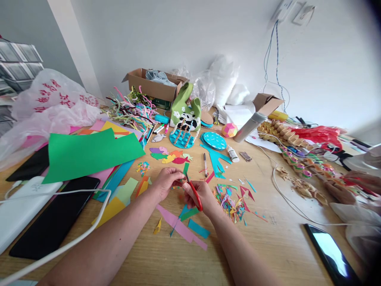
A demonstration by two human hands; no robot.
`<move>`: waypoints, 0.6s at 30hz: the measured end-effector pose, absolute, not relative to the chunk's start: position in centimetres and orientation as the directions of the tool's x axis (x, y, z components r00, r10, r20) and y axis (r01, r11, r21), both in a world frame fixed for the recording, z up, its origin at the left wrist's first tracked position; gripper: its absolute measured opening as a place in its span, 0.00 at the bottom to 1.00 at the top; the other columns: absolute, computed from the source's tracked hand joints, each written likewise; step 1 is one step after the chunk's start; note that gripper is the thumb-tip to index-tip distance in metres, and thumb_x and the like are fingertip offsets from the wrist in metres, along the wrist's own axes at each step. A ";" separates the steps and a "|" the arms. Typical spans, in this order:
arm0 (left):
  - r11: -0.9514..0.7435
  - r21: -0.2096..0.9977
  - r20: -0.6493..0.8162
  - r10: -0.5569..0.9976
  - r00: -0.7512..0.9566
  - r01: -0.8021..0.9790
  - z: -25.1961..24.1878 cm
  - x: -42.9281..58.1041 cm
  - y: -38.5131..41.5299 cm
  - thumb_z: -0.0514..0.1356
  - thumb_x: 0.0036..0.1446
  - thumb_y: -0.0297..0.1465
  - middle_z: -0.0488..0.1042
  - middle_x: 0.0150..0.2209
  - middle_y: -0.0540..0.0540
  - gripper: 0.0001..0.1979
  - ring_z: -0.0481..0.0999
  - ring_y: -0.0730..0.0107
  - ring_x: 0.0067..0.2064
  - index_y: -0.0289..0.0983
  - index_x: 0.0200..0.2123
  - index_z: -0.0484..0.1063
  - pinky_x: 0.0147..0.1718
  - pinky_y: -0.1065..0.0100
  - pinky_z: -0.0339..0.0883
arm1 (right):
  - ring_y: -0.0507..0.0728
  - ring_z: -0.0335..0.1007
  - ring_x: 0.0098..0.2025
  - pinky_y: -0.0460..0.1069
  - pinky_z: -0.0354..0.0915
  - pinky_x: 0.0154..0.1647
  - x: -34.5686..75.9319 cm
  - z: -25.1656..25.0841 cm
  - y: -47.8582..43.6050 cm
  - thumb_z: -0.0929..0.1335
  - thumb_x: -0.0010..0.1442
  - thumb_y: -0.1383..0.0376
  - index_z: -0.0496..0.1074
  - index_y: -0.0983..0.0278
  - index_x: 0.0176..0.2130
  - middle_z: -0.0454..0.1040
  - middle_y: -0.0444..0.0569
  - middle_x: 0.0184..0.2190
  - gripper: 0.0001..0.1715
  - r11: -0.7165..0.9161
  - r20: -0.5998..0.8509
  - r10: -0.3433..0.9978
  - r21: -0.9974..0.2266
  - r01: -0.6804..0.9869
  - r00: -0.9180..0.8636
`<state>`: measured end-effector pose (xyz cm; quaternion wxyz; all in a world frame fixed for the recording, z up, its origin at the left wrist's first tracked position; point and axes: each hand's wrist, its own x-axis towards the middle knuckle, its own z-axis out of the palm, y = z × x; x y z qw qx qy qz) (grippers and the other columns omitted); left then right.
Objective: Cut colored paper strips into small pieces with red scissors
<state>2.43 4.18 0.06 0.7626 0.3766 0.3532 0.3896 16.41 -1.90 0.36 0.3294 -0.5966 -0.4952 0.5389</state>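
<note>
My right hand is closed around the red handles of a pair of scissors, low in the middle of the view. The dark blades point up toward a small green paper strip. Just left of them, my left hand is closed with its fingertips pinched at the strip's lower part, close to the blades. Where exactly the blades meet the paper is too small to tell. Beyond the hands lie several colored paper fish. A heap of paper scraps lies right of my right hand.
Large green sheets, a black phone and a white cable are at left. Behind stand a cardboard box and a metal bottle. A lit phone lies at right, near another person's hands.
</note>
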 end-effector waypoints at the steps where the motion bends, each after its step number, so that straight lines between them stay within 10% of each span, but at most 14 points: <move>1: 0.413 0.853 -0.246 0.858 0.451 -0.319 0.1 2.4 4.2 0.65 0.37 0.29 0.69 0.19 0.52 0.07 0.66 0.78 0.22 0.34 0.18 0.69 0.23 0.72 0.56 | 0.51 0.67 0.14 0.42 0.57 0.12 16.4 0.4 -1.9 0.70 0.51 0.44 0.66 0.66 0.22 0.71 0.44 0.15 0.28 -0.293 -0.319 0.945 -0.926 0.239 -0.078; 18: 0.416 0.863 -0.269 0.859 0.436 -0.287 0.2 2.1 4.3 0.64 0.36 0.30 0.73 0.21 0.49 0.05 0.69 0.75 0.23 0.34 0.19 0.72 0.25 0.72 0.59 | 0.50 0.66 0.14 0.42 0.56 0.11 16.5 0.6 -1.9 0.70 0.50 0.43 0.63 0.64 0.22 0.71 0.44 0.15 0.28 -0.295 -0.334 0.938 -0.909 0.294 -0.094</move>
